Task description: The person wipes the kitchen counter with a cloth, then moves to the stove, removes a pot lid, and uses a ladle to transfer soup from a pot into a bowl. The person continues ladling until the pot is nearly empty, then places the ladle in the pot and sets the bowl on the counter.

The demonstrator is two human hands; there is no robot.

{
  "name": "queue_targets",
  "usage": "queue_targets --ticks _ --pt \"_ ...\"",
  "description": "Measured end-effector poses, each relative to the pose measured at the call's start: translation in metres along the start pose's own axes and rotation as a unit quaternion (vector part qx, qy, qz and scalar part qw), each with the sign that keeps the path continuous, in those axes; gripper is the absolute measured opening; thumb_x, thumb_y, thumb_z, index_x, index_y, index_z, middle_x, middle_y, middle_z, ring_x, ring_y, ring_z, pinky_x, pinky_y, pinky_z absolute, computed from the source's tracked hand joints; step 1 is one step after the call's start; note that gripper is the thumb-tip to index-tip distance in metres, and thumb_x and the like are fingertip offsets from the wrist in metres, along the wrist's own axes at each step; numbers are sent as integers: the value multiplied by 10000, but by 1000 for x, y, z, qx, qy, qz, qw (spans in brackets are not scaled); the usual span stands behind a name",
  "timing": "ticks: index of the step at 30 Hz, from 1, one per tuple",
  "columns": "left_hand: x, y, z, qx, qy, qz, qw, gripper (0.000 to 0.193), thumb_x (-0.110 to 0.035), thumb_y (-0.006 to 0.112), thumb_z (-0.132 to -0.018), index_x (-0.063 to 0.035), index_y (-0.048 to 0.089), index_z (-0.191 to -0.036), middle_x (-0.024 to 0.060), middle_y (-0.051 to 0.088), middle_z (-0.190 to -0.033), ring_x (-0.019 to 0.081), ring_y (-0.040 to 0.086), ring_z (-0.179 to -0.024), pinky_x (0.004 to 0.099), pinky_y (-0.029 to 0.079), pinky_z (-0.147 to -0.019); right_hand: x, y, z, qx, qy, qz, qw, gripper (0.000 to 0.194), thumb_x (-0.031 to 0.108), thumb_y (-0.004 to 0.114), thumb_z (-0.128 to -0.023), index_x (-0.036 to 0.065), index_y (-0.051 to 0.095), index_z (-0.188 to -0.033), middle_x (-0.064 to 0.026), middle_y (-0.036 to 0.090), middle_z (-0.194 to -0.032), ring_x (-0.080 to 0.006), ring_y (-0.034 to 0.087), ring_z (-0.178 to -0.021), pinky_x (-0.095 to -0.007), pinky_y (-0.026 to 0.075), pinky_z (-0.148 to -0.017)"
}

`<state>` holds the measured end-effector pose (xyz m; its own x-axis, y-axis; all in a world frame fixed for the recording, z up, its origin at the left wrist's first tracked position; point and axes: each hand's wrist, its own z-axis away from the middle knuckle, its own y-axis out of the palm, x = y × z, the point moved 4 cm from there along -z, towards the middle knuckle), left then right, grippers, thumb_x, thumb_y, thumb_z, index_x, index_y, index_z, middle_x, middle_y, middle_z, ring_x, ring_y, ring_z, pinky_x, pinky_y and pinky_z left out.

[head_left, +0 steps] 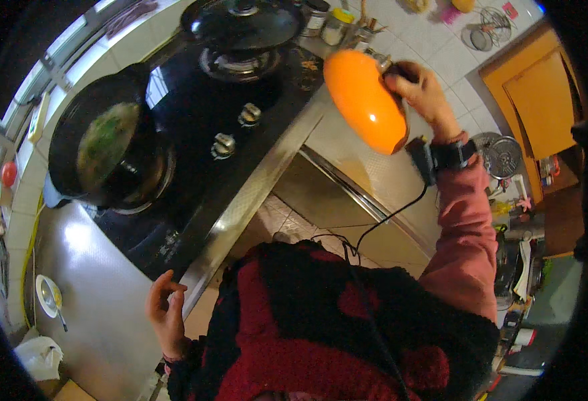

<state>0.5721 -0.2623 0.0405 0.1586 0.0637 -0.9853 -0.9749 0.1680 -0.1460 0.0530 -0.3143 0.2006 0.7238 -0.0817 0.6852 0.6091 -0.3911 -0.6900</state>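
Note:
My right hand is closed on the dark knob of an orange pot lid, which hangs tilted over the steel counter corner, right of the stove. My left hand holds nothing, its fingers loosely bent, beside the stove's near edge. On the left burner a dark deep pan contains food with green pieces. Another dark pan with a glass lid sits on the far burner. Two metal knobs, one nearer and one farther, are on the black glass cooktop.
Spice jars line the wall behind the counter. A small white bowl with a spoon rests on the left steel counter, near a white cloth or bag. An orange cabinet is at right. A black cable runs from my right wrist.

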Motion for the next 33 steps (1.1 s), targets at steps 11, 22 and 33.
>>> queue_targets --ticks 11,22,33 --pt "-23 103 -17 32 -20 -68 997 283 7 565 -843 1 584 -1125 43 587 -820 117 563 -787 229 434 -727 -198 -4 153 -36 205 204 956 565 500 728 -656 -4 594 -875 -194 594 -828 -352 597 -732 -408 477 -653" --pt "-27 138 9 -2 -69 -115 991 319 12 601 -814 -9 590 -1133 37 585 -808 113 559 -778 238 445 -722 -262 2 108 -25 183 203 961 514 468 697 -703 7 617 -917 -198 641 -798 -359 624 -736 -434 484 -669" --pt "-17 36 62 -227 -38 -38 973 301 -58 584 -878 -14 572 -1175 -26 553 -814 63 508 -797 228 445 -753 -301 -12 51 -98 -58 283 952 488 284 563 -914 -8 450 -1288 -247 485 -1163 -322 529 -941 -390 445 -803"
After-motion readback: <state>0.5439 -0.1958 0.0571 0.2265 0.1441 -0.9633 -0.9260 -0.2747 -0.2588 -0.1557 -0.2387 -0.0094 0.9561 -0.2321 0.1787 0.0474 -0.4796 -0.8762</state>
